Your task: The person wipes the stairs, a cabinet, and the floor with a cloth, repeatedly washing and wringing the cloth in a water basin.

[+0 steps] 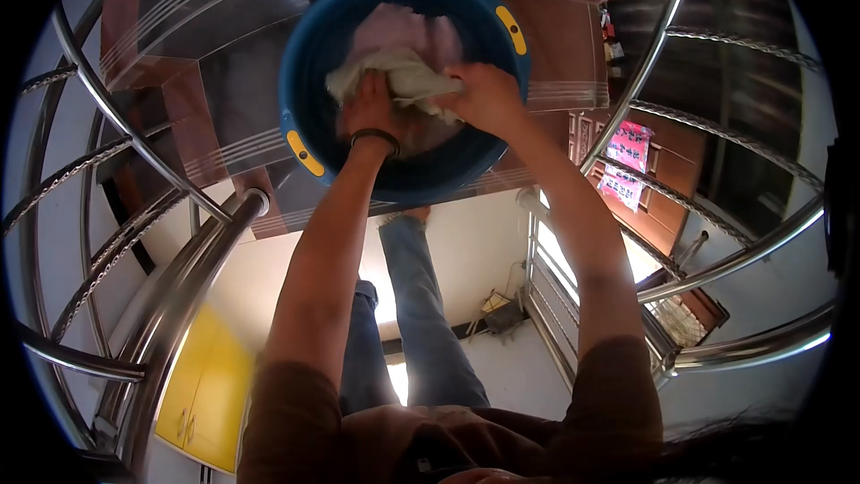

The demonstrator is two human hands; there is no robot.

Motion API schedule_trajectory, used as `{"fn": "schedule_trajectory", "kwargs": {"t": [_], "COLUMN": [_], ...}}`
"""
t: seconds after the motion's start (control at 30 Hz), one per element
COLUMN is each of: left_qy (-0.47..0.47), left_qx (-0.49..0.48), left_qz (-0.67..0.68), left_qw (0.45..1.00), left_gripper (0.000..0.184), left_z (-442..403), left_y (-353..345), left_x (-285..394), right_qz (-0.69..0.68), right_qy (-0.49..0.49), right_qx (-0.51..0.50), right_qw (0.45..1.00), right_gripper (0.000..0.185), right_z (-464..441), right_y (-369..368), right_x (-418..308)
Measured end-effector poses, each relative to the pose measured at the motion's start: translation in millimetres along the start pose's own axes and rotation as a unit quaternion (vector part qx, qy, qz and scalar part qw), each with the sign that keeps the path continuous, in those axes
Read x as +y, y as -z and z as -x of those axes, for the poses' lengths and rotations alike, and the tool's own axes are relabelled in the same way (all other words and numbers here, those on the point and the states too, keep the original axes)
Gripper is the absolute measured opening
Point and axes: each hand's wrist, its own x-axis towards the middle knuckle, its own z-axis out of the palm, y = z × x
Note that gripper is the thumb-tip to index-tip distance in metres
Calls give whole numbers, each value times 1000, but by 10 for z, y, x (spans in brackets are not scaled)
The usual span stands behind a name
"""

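A round blue basin [300, 49] with yellow handle inserts stands on the tiled steps, wet cloth inside it. On top lies a pale greenish-white cloth [408, 67], bunched up. Behind it in the basin is a pinkish cloth [394, 27]. My left hand [369, 112], with a dark band at the wrist, lies palm down on the pale cloth, fingers stretched out and slightly blurred. The right side of that cloth is pinched in my right hand [488, 94], whose fingers are closed around its edge. The underside of the cloth is hidden.
Dark brown tiled steps [224, 81] carry the basin. Curved metal railings rise on the left [107, 112] and right [654, 45]. My jeans-clad legs [417, 296] are below, with a yellow cabinet [206, 385] at lower left and a pink printed sheet [627, 161] beyond the right railing.
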Motion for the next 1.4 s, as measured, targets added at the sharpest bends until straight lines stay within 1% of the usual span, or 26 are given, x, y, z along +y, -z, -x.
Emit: {"fn": "schedule_trajectory", "kwargs": {"t": [0.07, 0.17, 0.27, 0.3, 0.37, 0.4, 0.43, 0.47, 0.53, 0.63, 0.67, 0.73, 0.77, 0.83, 0.87, 0.93, 0.97, 1.03, 1.07, 1.1, 1.13, 1.2, 1.23, 1.27, 1.33, 1.4], "left_qy": [-7, 1, -120, -149, -147, -145, -128, -117, -93, -43, -72, -131, -138, -152, -130, -84, -87, -92, -55, -17, 20, -20, -38, -72, -146, -167], "left_qx": [27, 92, 38, 28, 54, 67, 81, 122, 202, 223, 195, 136, 148, 168, 139, 80, 69, 49, 17, -15, -49, 62, 122, 124, 126, 78], "left_qz": [48, 137, 302, 381, 436, 463, 449, 376, 218, 113, 76, 3, -18, -60, -57, -51, -69, -105, -83, -60, -37, 73, 127, 186, 303, 408], "left_qw": [998, 986, 945, 912, 886, 872, 880, 911, 950, 967, 975, 982, 979, 972, 980, 992, 991, 989, 995, 998, 998, 995, 984, 972, 933, 894], "left_gripper": [67, 38, 32, 36, 36, 36, 32, 31, 30, 28, 28, 29, 28, 27, 28, 30, 29, 28, 28, 27, 28, 28, 30, 29, 29, 23], "left_z": [-142, -73, 10, -2, -61, -81, -89, -86, -82, -27, -55, -112, -134, -139, -158, -223, -283, -418, -518, -629, -677, -620, -615, -594, -595, -485], "left_y": [115, 473, 985, 1050, 1257, 1329, 1351, 1317, 1184, 950, 788, 365, 163, -136, -149, -162, -160, -112, -50, 31, 121, 388, 563, 729, 1084, 1517], "left_x": [-84, -98, -167, -212, -213, -201, -187, -179, -160, -139, -173, -276, -318, -380, -357, -328, -329, -345, -350, -362, -372, -416, -421, -395, -279, -90], "right_qz": [-28, -95, -249, -280, -340, -290, -239, -188, -137, -43, -8, 76, 117, 143, 157, 231, 268, 249, 240, 122, 1, -208, -291, -371, -409, -453], "right_qy": [43, 184, 50, 51, 53, 64, 75, 85, 30, -27, -42, 32, 69, 24, 1, 52, 76, 82, 86, 48, 8, -43, -47, -53, -32, -8], "right_qx": [45, 228, 156, 174, 208, 215, 220, 225, 203, 180, 174, 195, 206, 210, 211, 191, 182, 137, 116, 66, 13, -45, -48, -52, -40, -5], "right_qw": [998, 951, 954, 943, 916, 930, 943, 952, 969, 982, 984, 977, 969, 967, 965, 953, 943, 955, 960, 989, 1000, 976, 954, 926, 911, 891], "right_gripper": [37, 34, 34, 33, 32, 32, 32, 32, 33, 34, 35, 34, 33, 33, 33, 34, 34, 43, 48, 47, 46, 41, 38, 35, 38, 38], "right_z": [164, 220, 286, 292, 291, 284, 273, 256, 142, -102, -161, -222, -263, -319, -343, -354, -356, -383, -429, -520, -616, -492, -337, -180, 26, 127], "right_y": [137, 184, 431, 432, 399, 377, 345, 304, 162, -194, -355, -811, -1000, -1221, -1336, -1588, -1660, -1568, -1437, -1289, -1137, -722, -299, 34, 415, 690], "right_x": [-253, -254, -304, -322, -362, -358, -343, -323, -253, -128, -71, 141, 237, 327, 373, 356, 364, 503, 570, 631, 704, 627, 397, 198, 6, -205]}}
